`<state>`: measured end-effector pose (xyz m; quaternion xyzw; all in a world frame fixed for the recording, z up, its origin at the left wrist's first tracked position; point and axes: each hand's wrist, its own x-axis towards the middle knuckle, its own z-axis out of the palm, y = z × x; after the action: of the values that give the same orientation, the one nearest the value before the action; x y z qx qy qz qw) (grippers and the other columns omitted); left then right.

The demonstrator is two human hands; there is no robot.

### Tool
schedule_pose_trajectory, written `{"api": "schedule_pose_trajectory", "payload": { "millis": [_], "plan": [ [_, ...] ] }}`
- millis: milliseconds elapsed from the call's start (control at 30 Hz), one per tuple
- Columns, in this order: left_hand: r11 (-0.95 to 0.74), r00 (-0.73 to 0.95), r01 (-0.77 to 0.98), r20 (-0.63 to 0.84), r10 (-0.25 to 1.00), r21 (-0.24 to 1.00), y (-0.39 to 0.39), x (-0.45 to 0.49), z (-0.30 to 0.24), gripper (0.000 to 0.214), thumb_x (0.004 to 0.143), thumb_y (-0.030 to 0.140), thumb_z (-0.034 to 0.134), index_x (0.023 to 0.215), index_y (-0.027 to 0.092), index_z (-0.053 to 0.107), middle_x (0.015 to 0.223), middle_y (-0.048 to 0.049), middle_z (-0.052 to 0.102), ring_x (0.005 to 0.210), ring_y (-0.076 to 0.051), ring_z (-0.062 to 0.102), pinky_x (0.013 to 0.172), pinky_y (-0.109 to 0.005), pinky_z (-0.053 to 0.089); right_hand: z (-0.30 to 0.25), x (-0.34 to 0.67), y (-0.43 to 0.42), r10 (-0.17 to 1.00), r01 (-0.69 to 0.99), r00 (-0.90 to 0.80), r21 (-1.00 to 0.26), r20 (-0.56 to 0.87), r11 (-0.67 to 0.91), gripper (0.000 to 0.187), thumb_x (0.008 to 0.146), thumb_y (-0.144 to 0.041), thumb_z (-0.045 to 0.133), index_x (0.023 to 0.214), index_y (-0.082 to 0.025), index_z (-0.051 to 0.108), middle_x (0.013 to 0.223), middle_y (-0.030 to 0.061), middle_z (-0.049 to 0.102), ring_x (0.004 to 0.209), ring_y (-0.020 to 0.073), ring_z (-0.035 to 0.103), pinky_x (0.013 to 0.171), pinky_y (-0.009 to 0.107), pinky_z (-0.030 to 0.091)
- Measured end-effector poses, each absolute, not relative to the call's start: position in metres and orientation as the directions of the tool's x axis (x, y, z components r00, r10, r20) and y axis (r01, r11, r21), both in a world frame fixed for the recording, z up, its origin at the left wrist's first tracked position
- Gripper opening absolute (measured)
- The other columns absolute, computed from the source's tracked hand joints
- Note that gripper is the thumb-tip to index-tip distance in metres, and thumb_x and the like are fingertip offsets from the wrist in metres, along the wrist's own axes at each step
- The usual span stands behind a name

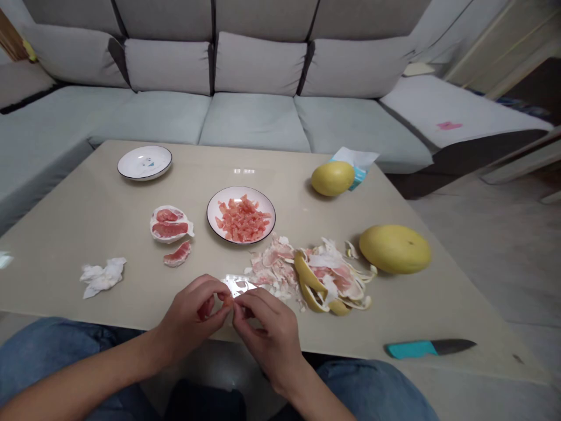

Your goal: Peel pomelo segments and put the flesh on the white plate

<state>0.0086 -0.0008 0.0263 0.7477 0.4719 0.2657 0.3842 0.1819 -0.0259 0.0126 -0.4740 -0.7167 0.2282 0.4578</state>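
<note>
Beige glossy worktop (87, 216), near edge: small pink piece of pomelo flesh (227, 301) sits between the two grips, pinched by the fingertips of left hand (193, 316) and right hand (267, 333), both closed on it, just above the surface.

Counts:
- Whole yellow pomelos: two (332, 178) (395, 249).
- White dark-rimmed plates: two, one heaped with pink flesh (210, 213), one bare (144, 162).
- Part-peeled pomelo chunk (170, 223): one.
- Loose pink segment (177, 254): one.
- Heap of yellow peel and pith (319, 278): one.
- Teal-handled knife (427, 348): one.
- Crumpled white tissue (101, 275): one.
</note>
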Motion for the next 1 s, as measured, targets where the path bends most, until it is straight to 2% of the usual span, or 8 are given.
{"api": "schedule_pose_trajectory", "payload": {
  "millis": [200,400,467,600,767,867,1000],
  "plan": [
    [-0.188,0.397,0.449,-0.007,0.918,0.874,0.001,0.011,0.024,0.011,0.079,0.018,0.063,0.089,0.022,0.061,0.08,0.0018,0.057,0.055,-0.009,0.044,0.052,-0.02,0.038,0.016,0.182,-0.025,0.915,0.438,-0.09,-0.809,0.394,0.392,0.014,0.079,-0.006,0.056,0.075,-0.019,0.06,0.068,0.0009,0.058,0.062,0.013,0.052,0.056,0.024,0.041],
    [0.086,0.383,0.223,-0.168,0.908,0.971,0.005,0.01,0.018,0.014,0.08,0.024,0.065,0.093,0.02,0.061,0.066,0.0043,0.051,0.056,-0.009,0.042,0.052,-0.02,0.037,0.018,0.183,-0.023,0.936,0.378,-0.067,-0.859,0.346,0.345,0.013,0.081,-0.008,0.056,0.077,-0.019,0.063,0.069,0.0012,0.058,0.06,0.0126,0.053,0.055,0.024,0.043],
    [0.12,0.386,0.19,-0.187,0.903,0.974,0.005,0.01,0.018,0.015,0.081,0.026,0.064,0.093,0.02,0.06,0.064,0.005,0.05,0.055,-0.009,0.041,0.053,-0.02,0.037,0.017,0.184,-0.023,0.936,0.36,-0.07,-0.866,0.344,0.346,0.013,0.082,-0.01,0.057,0.082,-0.019,0.065,0.071,0.0016,0.06,0.06,0.0123,0.054,0.055,0.023,0.044],
    [-0.025,0.363,0.321,-0.099,0.927,0.947,0.004,0.009,0.019,0.011,0.08,0.022,0.064,0.091,0.02,0.061,0.07,0.0033,0.055,0.055,-0.009,0.043,0.052,-0.02,0.037,0.014,0.183,-0.023,0.921,0.388,-0.084,-0.839,0.38,0.381,0.014,0.084,-0.011,0.058,0.09,-0.02,0.067,0.073,0.0025,0.063,0.061,0.0124,0.055,0.056,0.024,0.045],
    [-0.286,0.4,0.468,0.088,0.912,0.836,0.001,0.009,0.021,0.011,0.082,0.018,0.06,0.092,0.022,0.061,0.087,-0.0009,0.062,0.056,-0.009,0.045,0.054,-0.021,0.04,0.011,0.181,-0.026,0.898,0.486,-0.092,-0.768,0.43,0.417,0.013,0.083,-0.009,0.056,0.08,-0.019,0.065,0.067,0.0015,0.061,0.06,0.0123,0.053,0.056,0.023,0.043],
    [-0.33,0.431,0.47,0.113,0.895,0.819,0.0,0.011,0.021,0.01,0.083,0.018,0.058,0.093,0.022,0.06,0.089,-0.002,0.062,0.056,-0.009,0.046,0.055,-0.021,0.041,0.013,0.181,-0.025,0.907,0.508,-0.061,-0.769,0.417,0.388,0.014,0.081,-0.01,0.055,0.074,-0.019,0.063,0.064,0.0007,0.059,0.057,0.0118,0.05,0.054,0.024,0.041],
    [-0.307,0.442,0.447,0.091,0.892,0.84,0.002,0.011,0.02,0.011,0.083,0.017,0.058,0.092,0.022,0.062,0.086,-0.0012,0.062,0.054,-0.008,0.045,0.052,-0.02,0.04,0.021,0.187,-0.019,0.95,0.425,0.021,-0.863,0.312,0.274,0.014,0.079,-0.012,0.055,0.071,-0.02,0.063,0.063,-0.0002,0.057,0.056,0.0119,0.05,0.052,0.023,0.041]
  ]
}}
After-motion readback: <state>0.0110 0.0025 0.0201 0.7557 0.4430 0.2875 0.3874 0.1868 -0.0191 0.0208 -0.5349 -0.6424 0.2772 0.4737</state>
